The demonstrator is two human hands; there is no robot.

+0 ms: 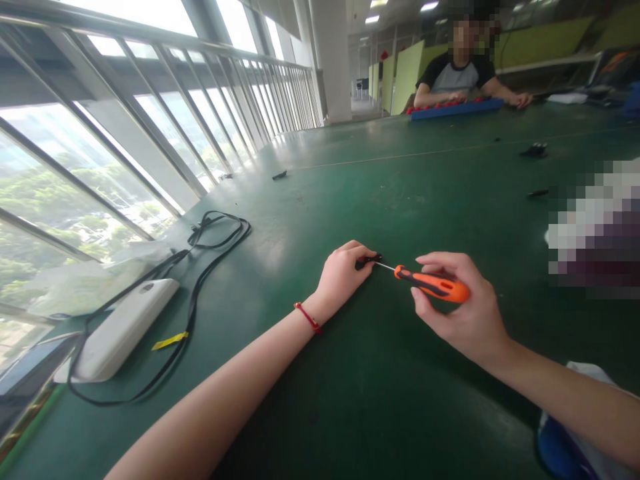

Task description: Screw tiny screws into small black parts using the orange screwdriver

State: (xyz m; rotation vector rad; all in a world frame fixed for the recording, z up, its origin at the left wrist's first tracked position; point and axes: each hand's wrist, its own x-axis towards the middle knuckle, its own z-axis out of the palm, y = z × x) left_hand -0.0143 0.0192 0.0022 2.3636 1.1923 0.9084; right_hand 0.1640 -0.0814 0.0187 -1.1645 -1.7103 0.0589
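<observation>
My left hand (345,270), with a red bracelet at its wrist, pinches a small black part (373,258) low over the green tabletop. Most of that part is hidden by my fingers, so its kind cannot be made out. An orange and black screwdriver (437,285) lies in my right hand (473,310), its handle end against the palm. Thumb and fingers curve loosely around the handle, with gaps showing. The metal shaft points left and its tip meets or nearly meets the black part.
A white power strip (125,327) and a looped black cable (195,300) lie at the left, beside a metal railing (165,133). Small black pieces (534,151) are scattered farther back. Across the table (320,200) sits a person (457,80) behind a blue tray (457,110).
</observation>
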